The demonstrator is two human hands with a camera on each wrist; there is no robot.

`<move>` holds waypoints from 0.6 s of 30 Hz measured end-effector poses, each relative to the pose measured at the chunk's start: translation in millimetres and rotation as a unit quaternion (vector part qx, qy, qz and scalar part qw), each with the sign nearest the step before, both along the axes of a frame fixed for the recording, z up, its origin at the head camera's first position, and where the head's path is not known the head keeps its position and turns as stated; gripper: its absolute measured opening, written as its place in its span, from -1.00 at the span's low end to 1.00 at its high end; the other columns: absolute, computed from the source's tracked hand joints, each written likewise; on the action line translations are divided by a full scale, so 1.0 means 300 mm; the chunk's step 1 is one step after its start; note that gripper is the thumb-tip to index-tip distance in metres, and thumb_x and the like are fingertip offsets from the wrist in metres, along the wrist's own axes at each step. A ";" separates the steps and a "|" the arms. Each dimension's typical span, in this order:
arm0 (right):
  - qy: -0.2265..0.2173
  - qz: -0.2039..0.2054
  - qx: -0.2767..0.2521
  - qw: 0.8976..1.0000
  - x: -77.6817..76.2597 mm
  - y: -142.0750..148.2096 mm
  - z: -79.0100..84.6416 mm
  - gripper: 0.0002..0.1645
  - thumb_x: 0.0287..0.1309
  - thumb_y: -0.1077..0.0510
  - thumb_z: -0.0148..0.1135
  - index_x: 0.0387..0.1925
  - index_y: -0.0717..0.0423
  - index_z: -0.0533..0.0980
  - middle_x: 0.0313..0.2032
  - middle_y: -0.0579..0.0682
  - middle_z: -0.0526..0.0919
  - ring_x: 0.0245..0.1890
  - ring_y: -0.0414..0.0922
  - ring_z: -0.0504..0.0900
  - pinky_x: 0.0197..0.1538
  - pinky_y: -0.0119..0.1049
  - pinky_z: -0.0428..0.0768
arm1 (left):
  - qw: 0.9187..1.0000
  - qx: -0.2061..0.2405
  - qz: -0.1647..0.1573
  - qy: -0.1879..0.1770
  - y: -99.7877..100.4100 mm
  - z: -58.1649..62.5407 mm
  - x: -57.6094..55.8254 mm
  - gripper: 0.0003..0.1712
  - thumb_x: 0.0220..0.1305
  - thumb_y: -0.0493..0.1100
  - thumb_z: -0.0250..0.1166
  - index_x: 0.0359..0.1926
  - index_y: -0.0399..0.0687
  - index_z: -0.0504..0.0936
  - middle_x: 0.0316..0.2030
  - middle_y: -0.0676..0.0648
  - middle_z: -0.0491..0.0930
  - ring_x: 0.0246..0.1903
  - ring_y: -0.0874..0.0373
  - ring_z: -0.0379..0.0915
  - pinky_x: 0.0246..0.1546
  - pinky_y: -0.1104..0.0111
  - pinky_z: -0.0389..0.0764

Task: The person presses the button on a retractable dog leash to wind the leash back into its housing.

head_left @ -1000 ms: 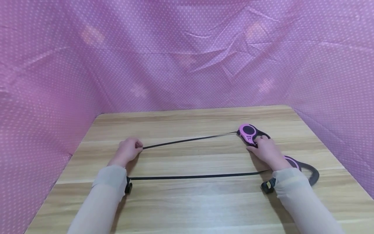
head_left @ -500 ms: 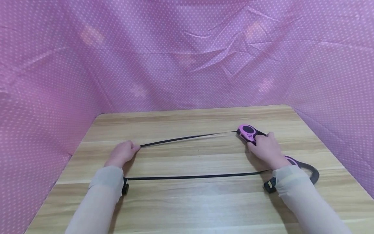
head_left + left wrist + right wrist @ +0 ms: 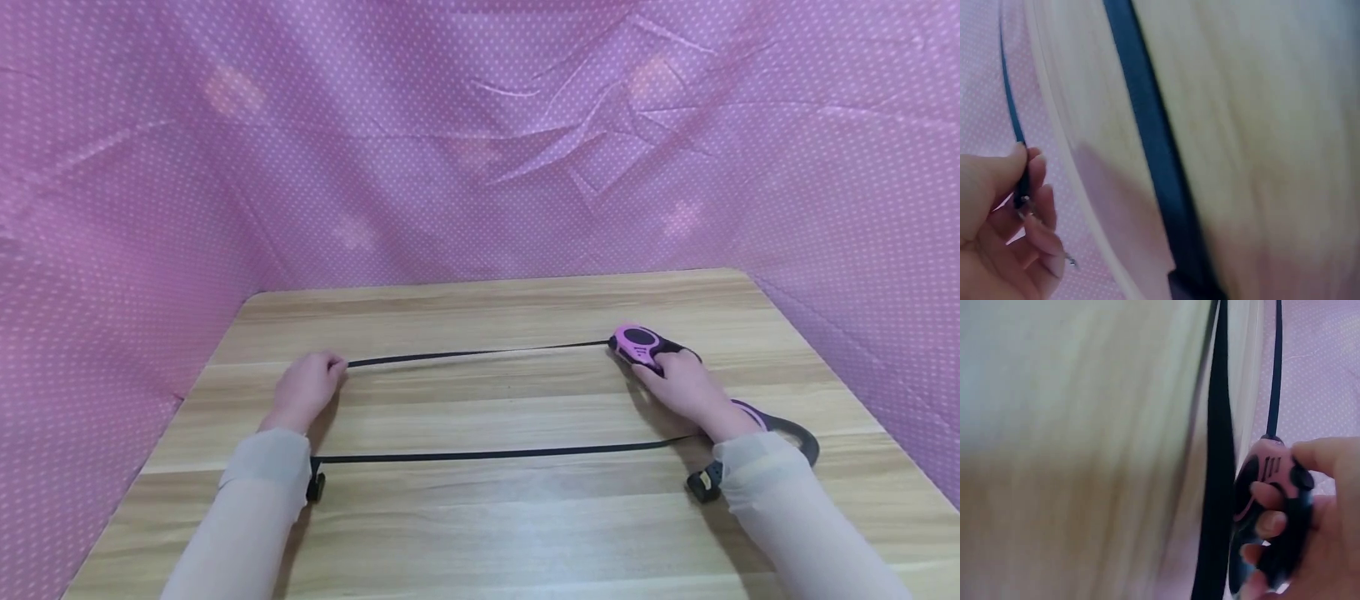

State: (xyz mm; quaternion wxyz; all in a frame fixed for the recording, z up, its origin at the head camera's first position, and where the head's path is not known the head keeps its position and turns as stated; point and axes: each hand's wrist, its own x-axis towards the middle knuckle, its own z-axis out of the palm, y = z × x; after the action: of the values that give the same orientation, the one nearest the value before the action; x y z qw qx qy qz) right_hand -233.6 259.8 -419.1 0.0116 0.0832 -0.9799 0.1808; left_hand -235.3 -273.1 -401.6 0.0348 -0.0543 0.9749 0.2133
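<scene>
In the head view my left hand pinches the end of a black strap between thumb and fingers. A small metal clip shows among those fingers in the left wrist view. The strap runs right to a pink and black retractable leash. My right hand grips that leash by its handle, fingers curled through the loop. Nearer me lies a second retractable leash, partly hidden by my right forearm. Its black strap stretches left across to my left wrist, where its end is hidden.
Everything is over a light wooden table. Pink dotted cloth hangs behind it and along both sides. A black wrist camera sits under the right cuff, close to the second leash.
My left hand has moved left and slightly away from me, so more strap is out of the held leash. The right hand has shifted only slightly. The second leash has stayed put.
</scene>
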 end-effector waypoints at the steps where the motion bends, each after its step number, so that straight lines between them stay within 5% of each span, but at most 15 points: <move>1: 0.015 0.004 -0.006 1.000 0.004 0.004 0.002 -0.48 0.42 -0.12 0.04 -0.39 0.27 0.53 -0.25 0.33 0.65 -0.09 0.25 0.53 0.04 0.22 0.50 | 1.000 0.000 0.006 0.008 -0.001 0.002 0.001 -0.58 0.56 -0.06 -0.04 0.16 -0.25 0.54 0.14 -0.36 0.53 0.16 -0.30 0.43 0.21 -0.16 0.41; 11: 0.118 0.037 0.005 0.992 0.032 0.040 0.030 -0.60 0.29 -0.03 0.22 -0.57 0.09 0.41 -0.41 0.14 0.61 -0.18 0.13 0.47 -0.14 0.06 0.46 | 0.993 -0.034 0.022 0.114 -0.012 0.027 0.004 -0.60 0.55 -0.02 0.00 0.10 -0.21 0.56 0.06 -0.34 0.60 0.07 -0.32 0.51 0.08 -0.16 0.50; 18: 0.140 0.047 0.013 0.989 0.043 0.054 0.047 -0.55 0.26 -0.04 0.26 -0.64 0.01 0.33 -0.50 0.02 0.55 -0.28 0.03 0.44 -0.23 -0.06 0.40 | 0.991 -0.049 0.020 0.121 -0.009 0.033 0.007 -0.60 0.55 -0.02 -0.01 0.10 -0.19 0.57 0.06 -0.33 0.60 0.07 -0.32 0.50 0.04 -0.18 0.51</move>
State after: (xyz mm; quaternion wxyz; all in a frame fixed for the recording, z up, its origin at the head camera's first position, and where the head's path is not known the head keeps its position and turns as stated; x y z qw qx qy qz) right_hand -220.6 276.1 -405.0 0.1388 0.1542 -0.9658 0.1554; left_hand -233.2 -275.7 -391.6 -0.0901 -0.0495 0.9799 0.1709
